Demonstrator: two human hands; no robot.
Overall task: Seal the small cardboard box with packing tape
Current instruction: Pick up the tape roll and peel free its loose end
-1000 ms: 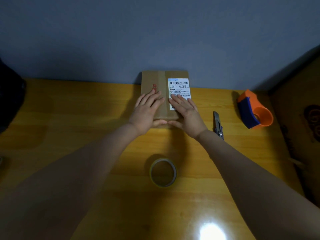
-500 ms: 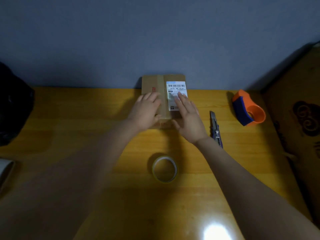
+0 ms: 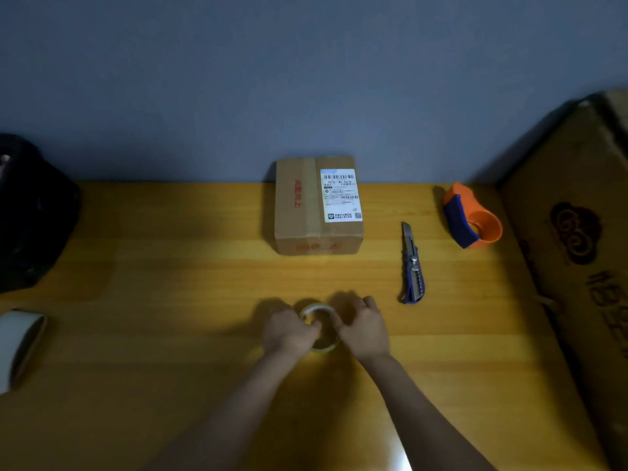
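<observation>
My left hand (image 3: 289, 334) and right hand (image 3: 365, 331) are both wrapped around the roll of clear packing tape (image 3: 319, 326) on the wooden table (image 3: 170, 283). The small cardboard box (image 3: 317, 205) sits well apart, back by the wall, flaps down. I should find the loose end first. It is dark, so I may need a fingernail to feel for it, then peel slowly so it does not tear.

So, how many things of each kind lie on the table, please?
Cardboard boxes: 2, the small box and a large box.
Tape rolls: 2, a clear roll and a white roll.
Tape dispensers: 1, orange.
Utility knives: 1.
Black bags: 1.
Total: 7.
</observation>
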